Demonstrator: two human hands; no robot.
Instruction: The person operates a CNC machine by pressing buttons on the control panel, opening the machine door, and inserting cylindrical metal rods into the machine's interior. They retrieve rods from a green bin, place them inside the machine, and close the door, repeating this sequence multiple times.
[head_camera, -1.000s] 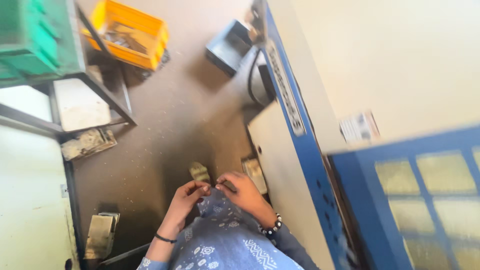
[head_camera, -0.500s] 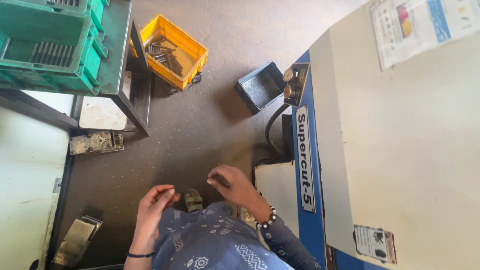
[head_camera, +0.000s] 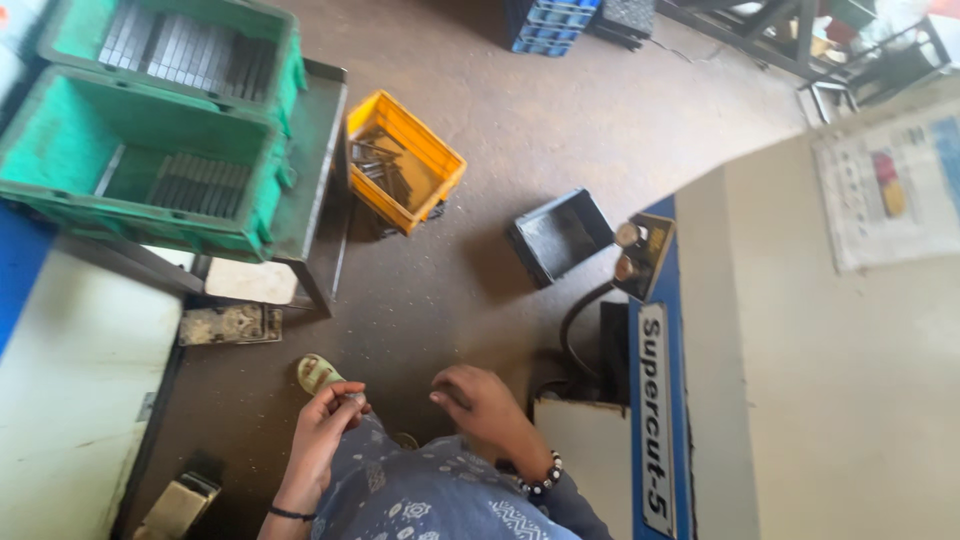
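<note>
Now, left hand (head_camera: 325, 425): pinching a small dark piece (head_camera: 352, 399) between fingertips, above the patterned lap.
Right hand (head_camera: 478, 402): hovering loosely curled, gripping nothing, just beside the left.
Around: green crates (head_camera: 60, 170) sitting on a stand, yellow crate (head_camera: 440, 160) resting on the floor.

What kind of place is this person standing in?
Probably a small metalworking workshop. Green plastic crates hold rows of grey metal pieces, a yellow plastic crate of dark metal parts sits on the bare concrete floor, and a big beige-and-blue machine stands beside the person.
</note>
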